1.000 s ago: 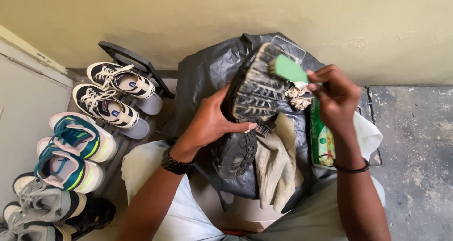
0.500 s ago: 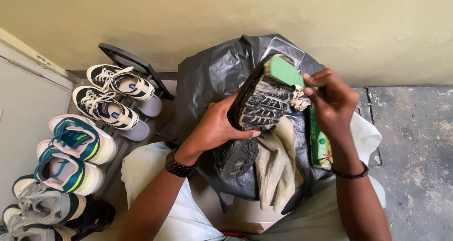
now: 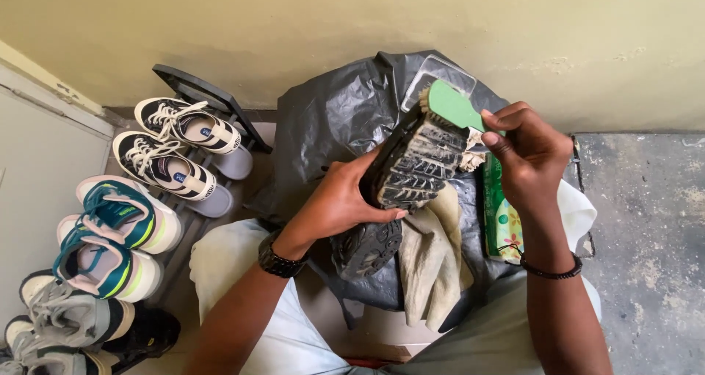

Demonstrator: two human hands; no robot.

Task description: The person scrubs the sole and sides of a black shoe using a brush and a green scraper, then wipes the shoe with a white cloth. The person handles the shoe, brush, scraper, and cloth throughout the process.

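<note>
Since the earlier frame the shoe has tilted more upright at centre frame. The left hand is wrapped around its upper; the right hand pinches the green brush at the toe. Short strokes along the muddy tread grooves, with the shoe held firm, would probably work best.

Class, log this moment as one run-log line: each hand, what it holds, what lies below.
left hand: grips shoe, sole up | right hand: green brush on sole | below: black plastic sheet, cloth
</note>
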